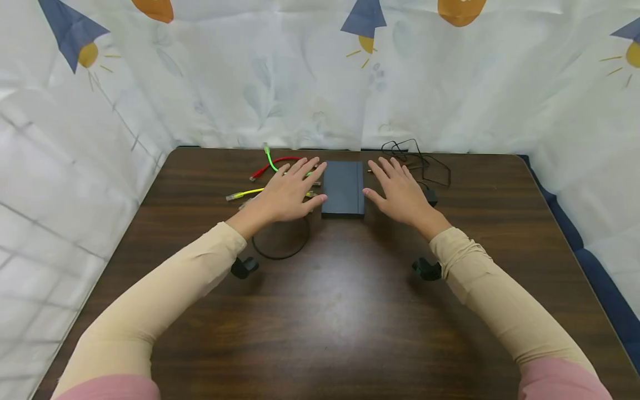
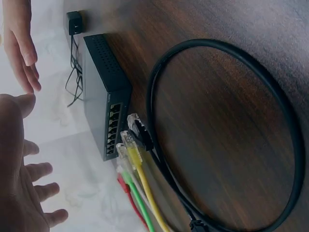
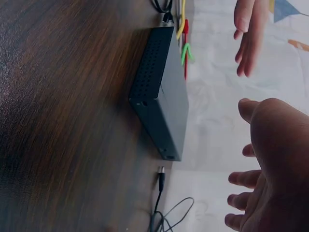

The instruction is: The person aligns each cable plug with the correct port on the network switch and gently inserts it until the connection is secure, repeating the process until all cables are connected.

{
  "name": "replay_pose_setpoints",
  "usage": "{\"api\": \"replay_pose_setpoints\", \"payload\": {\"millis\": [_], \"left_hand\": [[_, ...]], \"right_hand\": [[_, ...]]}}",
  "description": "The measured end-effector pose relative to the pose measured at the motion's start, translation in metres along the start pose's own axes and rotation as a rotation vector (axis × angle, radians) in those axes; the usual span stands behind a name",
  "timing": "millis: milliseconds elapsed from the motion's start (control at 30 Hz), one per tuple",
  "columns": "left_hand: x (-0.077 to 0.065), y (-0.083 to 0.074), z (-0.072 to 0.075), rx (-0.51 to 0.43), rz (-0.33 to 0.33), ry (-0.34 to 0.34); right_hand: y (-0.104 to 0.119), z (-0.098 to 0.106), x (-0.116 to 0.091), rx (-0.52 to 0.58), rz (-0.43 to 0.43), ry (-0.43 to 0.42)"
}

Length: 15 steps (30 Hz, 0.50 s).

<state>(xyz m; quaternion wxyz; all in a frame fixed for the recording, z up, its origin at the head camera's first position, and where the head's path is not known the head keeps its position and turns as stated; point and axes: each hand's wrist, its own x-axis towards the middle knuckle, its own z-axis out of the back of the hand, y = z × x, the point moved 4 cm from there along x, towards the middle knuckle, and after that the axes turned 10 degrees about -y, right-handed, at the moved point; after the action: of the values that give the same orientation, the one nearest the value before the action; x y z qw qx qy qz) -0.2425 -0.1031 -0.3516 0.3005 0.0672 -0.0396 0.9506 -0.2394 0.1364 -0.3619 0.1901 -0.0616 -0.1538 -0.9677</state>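
A dark blue-grey network switch (image 1: 343,189) lies flat on the table, its row of ports facing left in the left wrist view. My left hand (image 1: 290,191), fingers spread, hovers beside its left edge, over several network cables. Among these are a yellow cable (image 2: 145,186), a green cable (image 2: 141,202), a red cable (image 2: 131,198) and a looped black cable (image 2: 285,106), their plugs close to the ports. On the other side my right hand (image 1: 400,191) is held with spread fingers, holding nothing. Near it lie a thin power cord (image 3: 161,186) with a barrel plug and a black adapter (image 1: 430,195).
The dark wooden table (image 1: 340,322) reaches back to a white patterned curtain (image 1: 310,78). Dark blue seating (image 1: 595,278) runs along the right edge. A black wrist device (image 1: 244,268) hangs under the left sleeve, another (image 1: 427,270) under the right.
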Motion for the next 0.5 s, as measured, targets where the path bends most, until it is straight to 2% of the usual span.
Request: {"api": "replay_pose_setpoints", "payload": {"millis": [267,500], "left_hand": [[0.001,0.001,-0.005,-0.044,-0.030,-0.029],[0.006,0.002,-0.011,-0.058,-0.055,-0.015]], "right_hand": [[-0.006,-0.004,0.002,0.036,-0.013,0.000],[-0.013,-0.008,0.004,0.038,-0.019,0.002]]}}
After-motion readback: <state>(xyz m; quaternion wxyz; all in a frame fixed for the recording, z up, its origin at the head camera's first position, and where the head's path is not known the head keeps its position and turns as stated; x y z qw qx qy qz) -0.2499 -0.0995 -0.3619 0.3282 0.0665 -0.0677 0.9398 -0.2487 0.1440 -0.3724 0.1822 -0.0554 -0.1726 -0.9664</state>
